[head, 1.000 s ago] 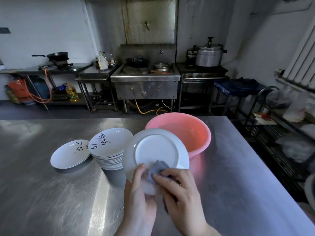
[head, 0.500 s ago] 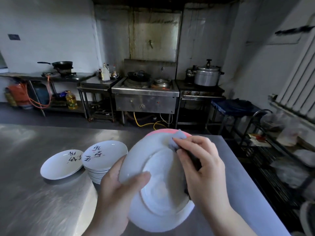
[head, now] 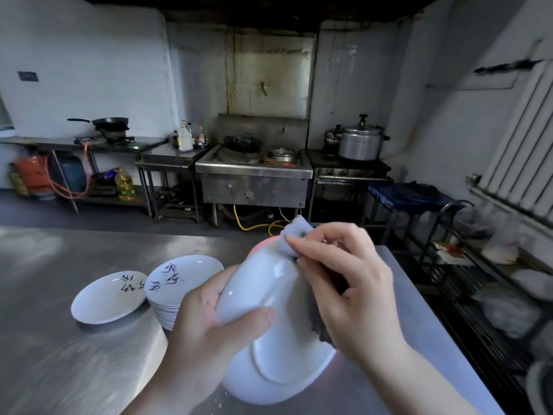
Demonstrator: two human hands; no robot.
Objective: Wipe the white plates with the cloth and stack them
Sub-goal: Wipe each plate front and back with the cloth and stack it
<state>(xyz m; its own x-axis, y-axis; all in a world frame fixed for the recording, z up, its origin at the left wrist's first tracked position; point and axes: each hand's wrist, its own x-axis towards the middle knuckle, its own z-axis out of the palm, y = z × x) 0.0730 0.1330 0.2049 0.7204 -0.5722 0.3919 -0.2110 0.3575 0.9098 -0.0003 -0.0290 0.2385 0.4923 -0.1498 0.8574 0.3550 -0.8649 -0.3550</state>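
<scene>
My left hand point(head: 206, 322) grips a white plate point(head: 269, 339) by its left rim, thumb across its underside, holding it tilted above the steel table point(head: 59, 339). My right hand point(head: 344, 283) pinches a pale blue-grey cloth point(head: 294, 235) against the plate's far top edge; a darker part of the cloth hangs under the palm. To the left stands a stack of white plates point(head: 182, 277) with black brush writing. A single white plate point(head: 109, 296) with writing lies beside the stack.
A pink basin point(head: 260, 245) shows only as a sliver behind the held plate. The table's right edge drops to a wire rack point(head: 478, 295) with bags. A stove point(head: 254, 172), pots and side tables line the far wall.
The plate has tilted further, its underside now turned more toward me. My right hand has slid the cloth up over the plate's top edge. The view has tipped upward.
</scene>
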